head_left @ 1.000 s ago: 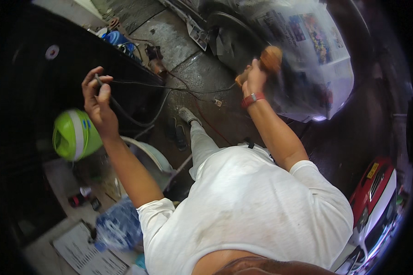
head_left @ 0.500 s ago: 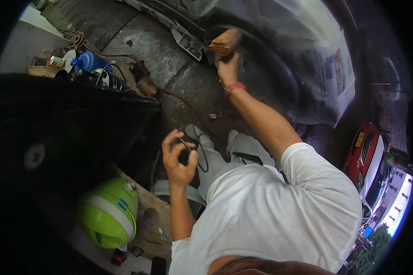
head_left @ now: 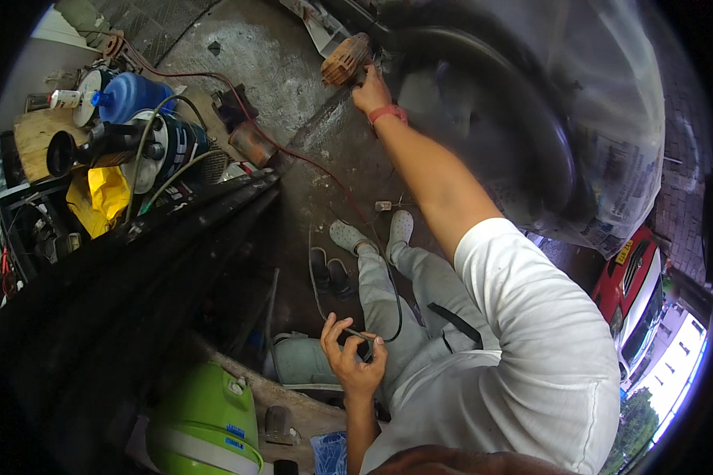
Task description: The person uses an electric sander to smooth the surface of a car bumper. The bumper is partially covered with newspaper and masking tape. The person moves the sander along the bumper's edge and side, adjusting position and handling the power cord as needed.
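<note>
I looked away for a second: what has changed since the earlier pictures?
The right hand has carried the orange tool leftward across the dark fender to beside its left edge. The left hand, first out to the left, has come in toward the trousers, bringing the cable along. Nothing was let go: both hands keep their hold. The red car stays put.

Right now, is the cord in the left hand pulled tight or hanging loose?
Loose. The cord bends in a wide curve beside the left hand; pulled tight, it would look straight.
</note>
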The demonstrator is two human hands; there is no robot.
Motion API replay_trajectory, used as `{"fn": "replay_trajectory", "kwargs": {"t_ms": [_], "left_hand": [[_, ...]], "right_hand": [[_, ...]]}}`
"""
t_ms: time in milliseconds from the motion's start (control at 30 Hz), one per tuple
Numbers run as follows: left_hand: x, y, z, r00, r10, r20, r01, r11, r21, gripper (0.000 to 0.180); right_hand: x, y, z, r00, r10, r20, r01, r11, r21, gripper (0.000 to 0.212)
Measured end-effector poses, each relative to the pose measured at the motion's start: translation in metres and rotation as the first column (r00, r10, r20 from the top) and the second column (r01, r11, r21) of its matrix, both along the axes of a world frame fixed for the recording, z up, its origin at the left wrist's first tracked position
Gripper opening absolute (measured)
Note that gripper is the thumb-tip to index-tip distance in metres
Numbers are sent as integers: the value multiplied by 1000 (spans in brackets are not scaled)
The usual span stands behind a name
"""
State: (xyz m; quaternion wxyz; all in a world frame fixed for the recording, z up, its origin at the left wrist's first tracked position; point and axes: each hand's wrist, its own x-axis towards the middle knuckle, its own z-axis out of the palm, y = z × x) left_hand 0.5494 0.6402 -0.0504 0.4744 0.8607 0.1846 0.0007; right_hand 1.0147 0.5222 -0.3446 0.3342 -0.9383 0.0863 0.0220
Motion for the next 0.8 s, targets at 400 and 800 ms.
{"fn": "replay_trajectory", "kwargs": {"t_ms": [400,800], "left_hand": [[-4,-5,-48,993,37,-113,-42,998,-39,17],[2,8,-51,994,-45,-100,43,999,-25,17]], "right_hand": [[-32,-42,-6,984,-79,-162,109,977,185,69],[-195,-71,90,914,-372,163,282,870,406,68]]}}
